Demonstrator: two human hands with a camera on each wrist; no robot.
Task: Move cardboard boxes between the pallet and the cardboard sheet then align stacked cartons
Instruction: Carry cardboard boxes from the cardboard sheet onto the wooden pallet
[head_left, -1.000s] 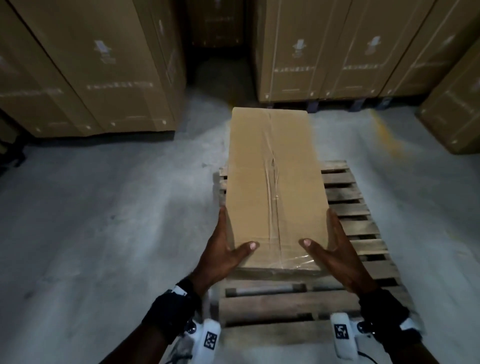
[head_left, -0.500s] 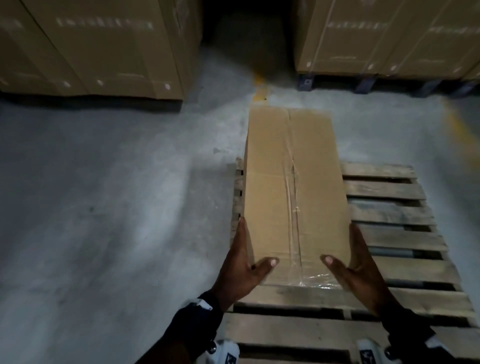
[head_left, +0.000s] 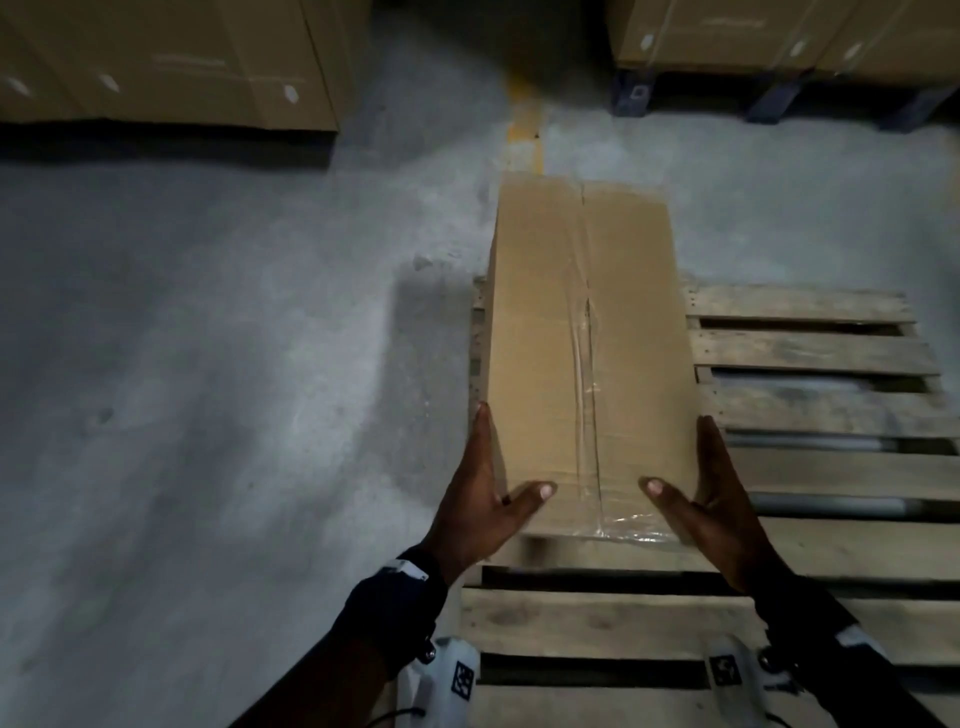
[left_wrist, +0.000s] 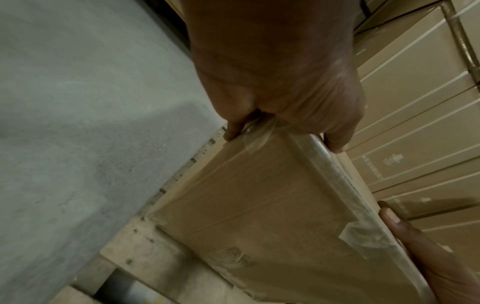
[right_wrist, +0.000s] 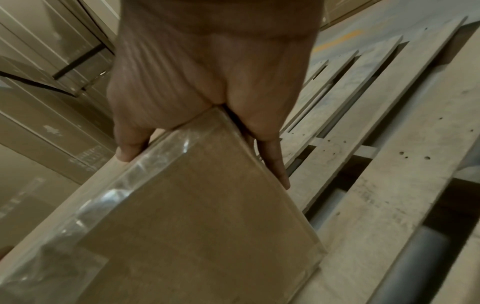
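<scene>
Box (head_left: 582, 338) between both hands (pallet-side)

a wooden pallet (head_left: 810, 358) lies on the grey concrete floor (head_left: 208, 364), beside stacked cartons (head_left: 156, 62) standing there too.

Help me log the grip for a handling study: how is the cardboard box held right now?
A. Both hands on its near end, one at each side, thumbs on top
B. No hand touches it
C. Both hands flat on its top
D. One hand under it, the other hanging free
A: the left hand and right hand flank the near end of the cardboard box, thumbs lying on its top face, above the wooden pallet.
</scene>
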